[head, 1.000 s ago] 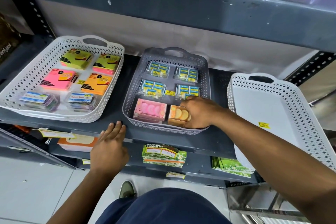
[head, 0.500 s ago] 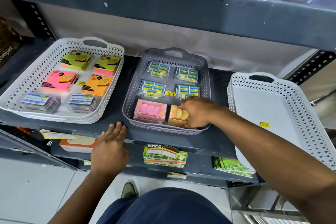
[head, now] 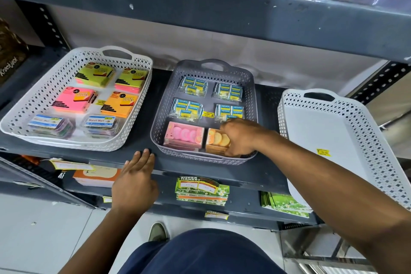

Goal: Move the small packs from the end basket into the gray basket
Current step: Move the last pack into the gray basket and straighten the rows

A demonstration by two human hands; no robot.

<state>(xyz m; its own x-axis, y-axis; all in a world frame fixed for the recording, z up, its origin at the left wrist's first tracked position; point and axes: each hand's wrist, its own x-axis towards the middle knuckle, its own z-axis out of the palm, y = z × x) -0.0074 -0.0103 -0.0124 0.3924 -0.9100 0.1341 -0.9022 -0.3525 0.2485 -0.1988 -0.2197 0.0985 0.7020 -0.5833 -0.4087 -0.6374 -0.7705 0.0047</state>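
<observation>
Six packs sit in the gray basket now, in two columns. The near-right one, the orange pack, lies under the right hand, whose fingers curl down over its right end and nearest edge, the thumb low against the basket's front wall. Whether they pinch it or just press it flat, I cannot tell. This looks like the placing step: the pack is being settled into the last open slot beside the pink pack. The end basket on the right shows a bare white floor with only a yellow price sticker, so the transfer looks close to done. Next move, by my reckoning: let go cleanly, lift the hand straight out without dragging the pack askew.

Behind those two lie four clear-wrapped bundles of blue-and-yellow erasers, glossy and crinkled. Both boxes are small cardboard rectangles with rounded shapes showing on top. The baskets are rigid plastic trays with diamond-perforated walls and cut-out handles. The left hand rests flat, fingers together, on the dark metal shelf edge, holding nothing.
</observation>
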